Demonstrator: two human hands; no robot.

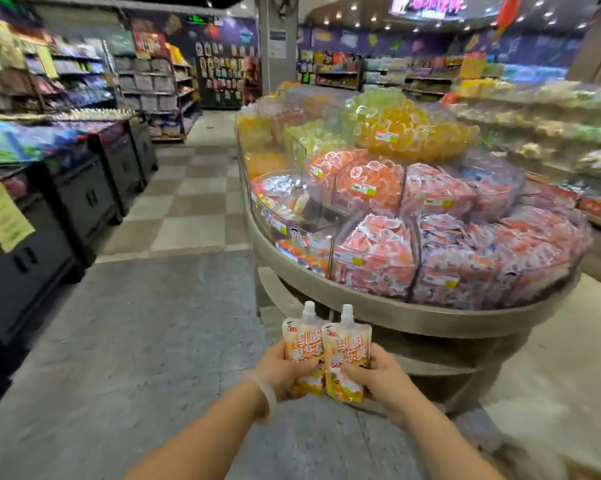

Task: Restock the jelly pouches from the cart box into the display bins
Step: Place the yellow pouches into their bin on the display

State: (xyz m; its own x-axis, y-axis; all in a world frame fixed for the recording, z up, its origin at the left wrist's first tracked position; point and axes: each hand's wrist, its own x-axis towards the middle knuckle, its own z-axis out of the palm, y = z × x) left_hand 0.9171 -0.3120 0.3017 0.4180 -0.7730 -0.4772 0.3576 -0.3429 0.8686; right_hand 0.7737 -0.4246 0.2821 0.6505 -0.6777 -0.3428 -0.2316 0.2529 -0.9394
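A supermarket aisle is showing from a head-worn camera. Along the far left, a row of low black display cabinets (84,199) is running away from the viewer, topped with blurred colourful packets, and a yellow paper tag (3,216) is hanging off the nearest one. Beside them, a grey and checkered tile floor (174,209) is stretching toward tall shelves at the back.

At the lower centre, two bare forearms are reaching forward. The left hand (285,370), with a pale translucent bracelet (266,393) on its wrist, is gripping an orange-and-white spouted jelly pouch (301,339) by its lower part, fingers curled round it. Touching it on the right, a second matching jelly pouch (347,355) is standing upright in the right hand (378,377), which is also curling its fingers round the lower part. Both white caps are pointing up, in front of the display's base.

To the right, a round tiered display stand (378,306) with clear plastic bins is holding heaped pink, orange and yellow jelly packs (378,258).
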